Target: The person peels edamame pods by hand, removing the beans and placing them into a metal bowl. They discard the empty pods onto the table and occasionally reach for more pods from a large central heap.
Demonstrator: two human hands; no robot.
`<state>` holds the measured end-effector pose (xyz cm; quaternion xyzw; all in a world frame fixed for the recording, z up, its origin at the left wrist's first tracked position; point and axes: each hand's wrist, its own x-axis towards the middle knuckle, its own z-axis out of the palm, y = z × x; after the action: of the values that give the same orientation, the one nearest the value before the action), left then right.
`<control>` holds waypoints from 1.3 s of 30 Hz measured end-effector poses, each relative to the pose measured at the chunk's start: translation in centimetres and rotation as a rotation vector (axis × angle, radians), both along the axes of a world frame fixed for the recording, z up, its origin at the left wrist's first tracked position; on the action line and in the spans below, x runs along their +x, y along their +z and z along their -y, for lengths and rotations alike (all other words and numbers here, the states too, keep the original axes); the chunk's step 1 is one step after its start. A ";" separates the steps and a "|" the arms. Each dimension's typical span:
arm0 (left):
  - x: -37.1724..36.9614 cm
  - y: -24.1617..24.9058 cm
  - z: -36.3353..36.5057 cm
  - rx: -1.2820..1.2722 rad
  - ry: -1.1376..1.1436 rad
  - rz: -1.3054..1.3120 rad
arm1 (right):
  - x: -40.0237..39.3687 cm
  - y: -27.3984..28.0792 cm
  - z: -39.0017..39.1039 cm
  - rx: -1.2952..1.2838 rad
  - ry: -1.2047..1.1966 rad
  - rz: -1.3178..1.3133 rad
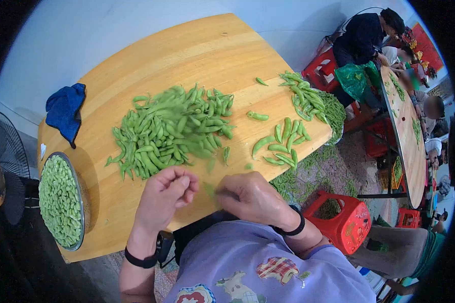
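Head view, hands: the left hand (164, 194) and the right hand (253, 197) meet at the near edge of the wooden table (207, 45), just above the person's lilac shirt (268, 267).
Pod in the grip: a single green pod (210, 190) sits between the two hands, blurred; its left end goes under the left fingertips and its right end under the right fingers.
Left grip: fingers curled in tight and narrow, pinched on the pod's end.
Right grip: fingers folded over the other end; how firmly they press cannot be told.
Pod axis: long axis runs roughly left to right, parallel with the near table edge.
Big pile: a heap of pods (174, 129) lies just beyond the hands, mid-table.
Small groups: a loose cluster of pods (283, 144) lies right of the hands near the right edge; another bunch (303, 96) lies farther up that edge.
Bowl: a metal bowl (81, 202) of shelled beans stands at the left corner, well apart from the left hand.
Cloth: a blue cloth (64, 111) lies at the far left edge.
Open room: bare wood shows between the bowl and the left hand, and across the far half of the table.
Beside the table: a red stool (346, 222) stands on the floor to the right.
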<state>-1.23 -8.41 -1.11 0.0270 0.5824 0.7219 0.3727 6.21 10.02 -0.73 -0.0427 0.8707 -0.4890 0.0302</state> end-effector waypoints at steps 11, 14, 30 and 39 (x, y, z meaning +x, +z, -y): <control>-1.9 2.4 -1.7 -0.605 -0.108 -0.867 | -0.3 -2.0 2.9 0.038 -0.003 -0.109; -2.2 3.6 -5.4 -0.479 -0.276 -1.024 | -0.1 -4.6 3.6 0.038 -0.064 -0.124; -3.7 -5.8 -17.3 -0.274 -0.634 -1.629 | 1.3 -6.4 3.3 0.435 -0.188 -0.329; -6.0 1.9 -10.0 -0.073 -0.517 -0.394 | 1.8 -6.2 0.1 0.669 -0.295 -0.308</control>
<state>-7.20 1.60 0.82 0.3000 0.6425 0.5629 0.4246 8.00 9.88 -6.96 0.0222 0.9731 -0.1654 -0.1590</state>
